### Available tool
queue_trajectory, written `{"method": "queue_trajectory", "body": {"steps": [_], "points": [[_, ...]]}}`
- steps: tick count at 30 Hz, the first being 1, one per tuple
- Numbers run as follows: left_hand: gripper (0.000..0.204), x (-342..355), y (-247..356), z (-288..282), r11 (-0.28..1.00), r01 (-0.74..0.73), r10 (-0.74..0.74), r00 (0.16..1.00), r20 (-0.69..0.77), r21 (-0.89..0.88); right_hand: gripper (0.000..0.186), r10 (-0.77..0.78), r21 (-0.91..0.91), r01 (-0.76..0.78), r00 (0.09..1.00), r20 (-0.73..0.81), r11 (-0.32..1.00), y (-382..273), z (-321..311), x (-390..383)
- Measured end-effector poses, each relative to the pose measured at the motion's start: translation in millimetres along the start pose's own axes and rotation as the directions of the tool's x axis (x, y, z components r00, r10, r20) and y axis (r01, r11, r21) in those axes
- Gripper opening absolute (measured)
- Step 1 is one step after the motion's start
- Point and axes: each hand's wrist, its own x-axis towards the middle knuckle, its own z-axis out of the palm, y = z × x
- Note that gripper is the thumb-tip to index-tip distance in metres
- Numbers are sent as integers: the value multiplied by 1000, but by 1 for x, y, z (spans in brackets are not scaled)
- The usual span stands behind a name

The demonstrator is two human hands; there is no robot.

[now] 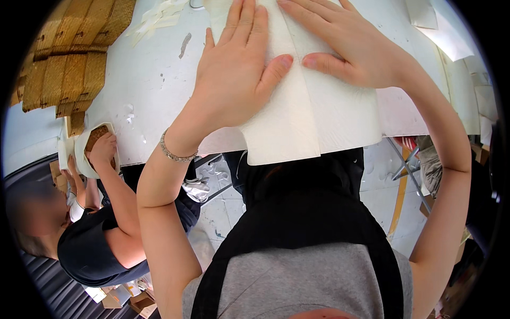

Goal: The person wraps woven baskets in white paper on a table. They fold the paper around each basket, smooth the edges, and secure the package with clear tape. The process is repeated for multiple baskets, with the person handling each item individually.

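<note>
**White sheet pressed flat on a scuffed white table**

White is pretty much everything on this bench. We've got both palms down on a soft white folded sheet of paper-like material [313,114] that lies on the flat white worktable [143,80] and hangs a little over its near edge. Our left hand [239,69] lies flat with the fingers together and stretched out, thumb angled toward the centre fold; nothing is gripped, it just presses. Our right hand [348,45] does the same on the other half, fingers spread a bit, thumb pointing back at the left one. The two thumbs are near each other but apart. A silver bead bracelet [172,151] sits on the left wrist.

The tabletop is scuffed, with grey smudges and small marks. At its far left corner lies a stack of tan woven mats [74,58]. More white sheets [451,42] lie off to the right. Left of us, another person's hand [103,149] holds a white rounded piece with a brown inside at the table edge. Below the table we see pale floor tiles [228,212] and metal legs [406,170].
</note>
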Motion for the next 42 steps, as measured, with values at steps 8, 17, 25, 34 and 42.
{"method": "queue_trajectory", "body": {"steps": [8,17,25,34,42], "points": [[68,1,14,10,985,102,-90,992,-93,136,59,-67,-24,63,971,-230,998,0,0,-4],[67,5,16,8,984,61,-44,994,-102,170,30,-126,206,194,944,-304,959,9,5,-10],[69,3,12,9,995,41,-58,976,-210,-87,22,-234,373,379,895,-379,847,6,5,3],[41,23,-111,62,147,41,-636,769,-63,-988,27,-239,394,345,925,-294,852,5,-4,5],[24,48,-170,92,-276,-90,-286,958,-7,-957,34,-260,371,339,934,-246,865,6,-9,5]]}}
